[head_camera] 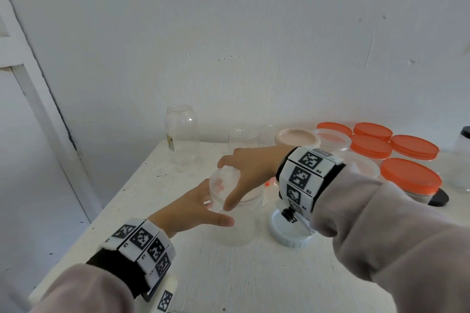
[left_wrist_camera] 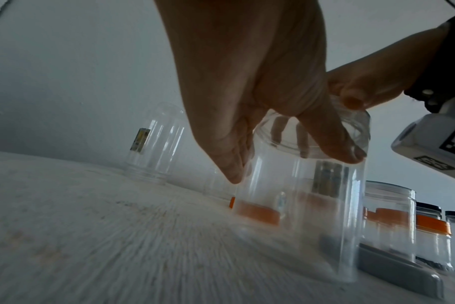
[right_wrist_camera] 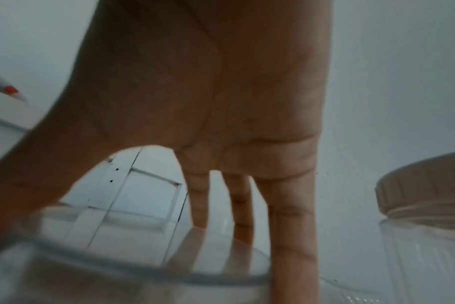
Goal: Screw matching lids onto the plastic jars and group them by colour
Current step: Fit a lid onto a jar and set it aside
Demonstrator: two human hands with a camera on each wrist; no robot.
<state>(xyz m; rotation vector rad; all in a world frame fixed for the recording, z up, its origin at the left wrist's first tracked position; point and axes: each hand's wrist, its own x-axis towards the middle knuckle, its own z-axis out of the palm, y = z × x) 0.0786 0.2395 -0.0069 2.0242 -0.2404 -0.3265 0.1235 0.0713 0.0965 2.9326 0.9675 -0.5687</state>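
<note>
A clear plastic jar (head_camera: 236, 221) stands upright on the white table (head_camera: 229, 282), its mouth up with no coloured lid on it. My right hand (head_camera: 230, 184) reaches down over its top and grips the rim between thumb and fingers (right_wrist_camera: 291, 236). From the near left, my left hand (head_camera: 216, 212) holds the jar's shoulder, thumb in front and fingers on the far side. The left wrist view shows that left hand (left_wrist_camera: 295, 167) spanning the jar (left_wrist_camera: 299, 216). A pale grey lid (head_camera: 290, 234) lies upside down just right of the jar.
Several orange-lidded jars (head_camera: 409, 175) cluster at the back right, with a beige-lidded jar (head_camera: 297, 138) beside them. A tall clear jar (head_camera: 181, 134) stands upside down by the wall. A black lid (head_camera: 438, 198) lies at the right. The table's left edge (head_camera: 114, 201) is close.
</note>
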